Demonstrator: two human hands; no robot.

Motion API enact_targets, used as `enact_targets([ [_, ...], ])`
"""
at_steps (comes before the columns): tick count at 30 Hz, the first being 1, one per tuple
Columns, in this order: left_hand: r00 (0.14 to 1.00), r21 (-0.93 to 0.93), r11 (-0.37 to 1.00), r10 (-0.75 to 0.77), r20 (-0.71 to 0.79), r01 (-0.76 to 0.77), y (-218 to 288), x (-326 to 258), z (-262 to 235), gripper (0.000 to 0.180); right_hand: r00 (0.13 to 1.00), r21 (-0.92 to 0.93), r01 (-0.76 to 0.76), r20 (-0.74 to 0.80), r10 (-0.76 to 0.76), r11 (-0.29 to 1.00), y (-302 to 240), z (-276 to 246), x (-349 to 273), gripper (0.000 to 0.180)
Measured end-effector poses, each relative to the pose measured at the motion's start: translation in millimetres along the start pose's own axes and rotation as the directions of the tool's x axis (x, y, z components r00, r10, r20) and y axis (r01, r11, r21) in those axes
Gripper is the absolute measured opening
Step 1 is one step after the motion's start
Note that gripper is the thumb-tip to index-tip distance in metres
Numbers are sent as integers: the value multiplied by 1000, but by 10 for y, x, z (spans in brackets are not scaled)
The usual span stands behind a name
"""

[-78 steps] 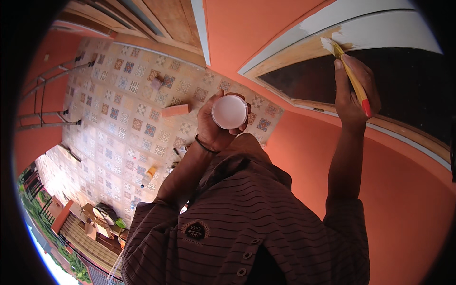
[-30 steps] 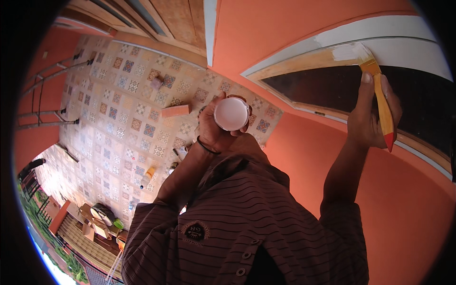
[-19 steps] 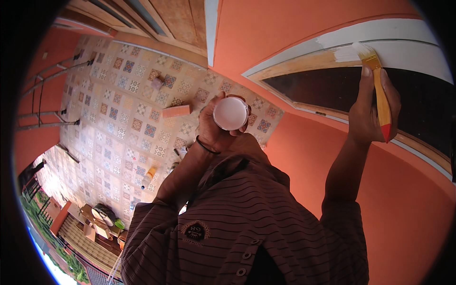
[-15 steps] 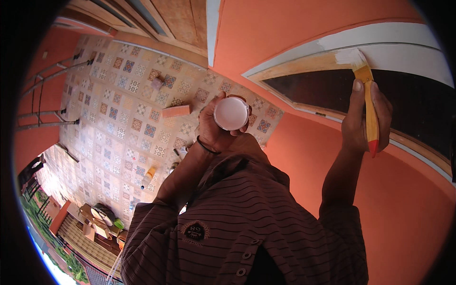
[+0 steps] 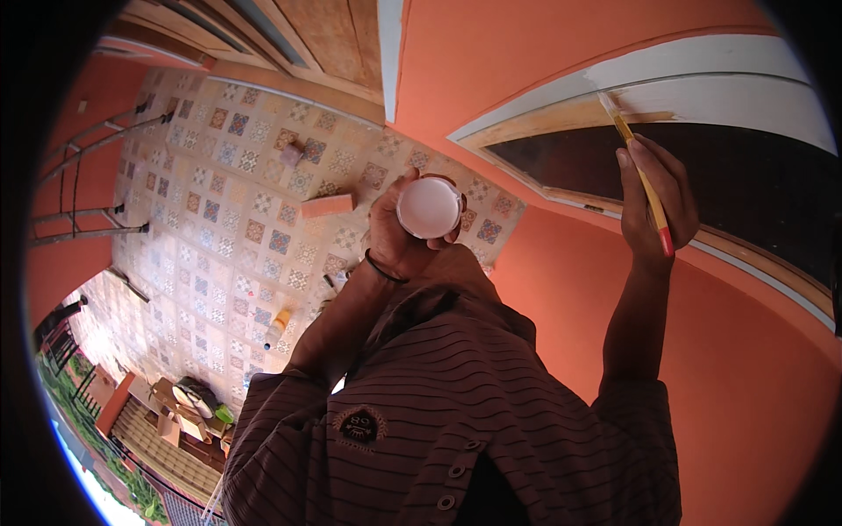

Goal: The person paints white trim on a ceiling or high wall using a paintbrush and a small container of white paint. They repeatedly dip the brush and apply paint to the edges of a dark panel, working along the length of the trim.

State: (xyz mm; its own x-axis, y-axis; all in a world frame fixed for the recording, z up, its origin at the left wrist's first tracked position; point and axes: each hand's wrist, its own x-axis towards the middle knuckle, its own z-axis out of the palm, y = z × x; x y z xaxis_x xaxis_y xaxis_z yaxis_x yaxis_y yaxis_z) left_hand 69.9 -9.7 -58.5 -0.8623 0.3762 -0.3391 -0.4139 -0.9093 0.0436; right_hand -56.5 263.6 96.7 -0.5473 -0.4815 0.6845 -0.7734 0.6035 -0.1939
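The orange wall (image 5: 737,377) runs out of my view on the right, its outer part lost in the dark lens rim. The tiled floor (image 5: 206,263) is partly hidden from me by the striped shirt (image 5: 421,377) and left forearm, and glare washes out its lower left. The dark pane (image 5: 745,175) and its frame (image 5: 517,131) of bare wood and white paint are also cut off at right. I get only part of the ladder (image 5: 132,230) at far left.

The right hand (image 5: 658,188) pinches the brush (image 5: 646,180) between thumb and fingers, hiding part of its yellow handle; the bristles meet the frame's upper wooden strip above the pane. The left hand (image 5: 395,219) curls around the cup (image 5: 429,208), in front of the wearer's body; I look straight down at its pale contents, so its sides are mostly covered. Small items beside the left forearm are too obscured for me to identify.

Against half a second ago, the brush has moved leftward along the strip and now shows me its narrow edge. The cup has barely moved.
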Motion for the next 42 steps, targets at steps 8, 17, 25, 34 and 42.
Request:
enact_targets([
  [8, 1000, -2, 1000, 8, 27, -8, 7, -23, -23, 61, 988, -145, -67, -148, 45, 987, 29, -171, 4, 35],
  [17, 1000, 9, 1000, -8, -7, 8, -41, -33, 36, 58, 1000, 11, -28, 5, 27, 1000, 123, 70, -54, 32],
  [25, 999, -17, 1000, -7, 39, 7, -63, -24, 30, 58, 975, -165, -68, -222, 31, 984, -108, -161, -69, 35],
  [34, 999, 32, 999, 23, 24, -24, -65, -128, -12, 60, 991, 56, -99, -84, 104, 993, -155, 410, -295, 32],
  [42, 1000, 5, 1000, 19, 5, -19, 38, -188, 42, 59, 953, -20, -122, -282, 111, 992, 73, 343, -64, 31],
])
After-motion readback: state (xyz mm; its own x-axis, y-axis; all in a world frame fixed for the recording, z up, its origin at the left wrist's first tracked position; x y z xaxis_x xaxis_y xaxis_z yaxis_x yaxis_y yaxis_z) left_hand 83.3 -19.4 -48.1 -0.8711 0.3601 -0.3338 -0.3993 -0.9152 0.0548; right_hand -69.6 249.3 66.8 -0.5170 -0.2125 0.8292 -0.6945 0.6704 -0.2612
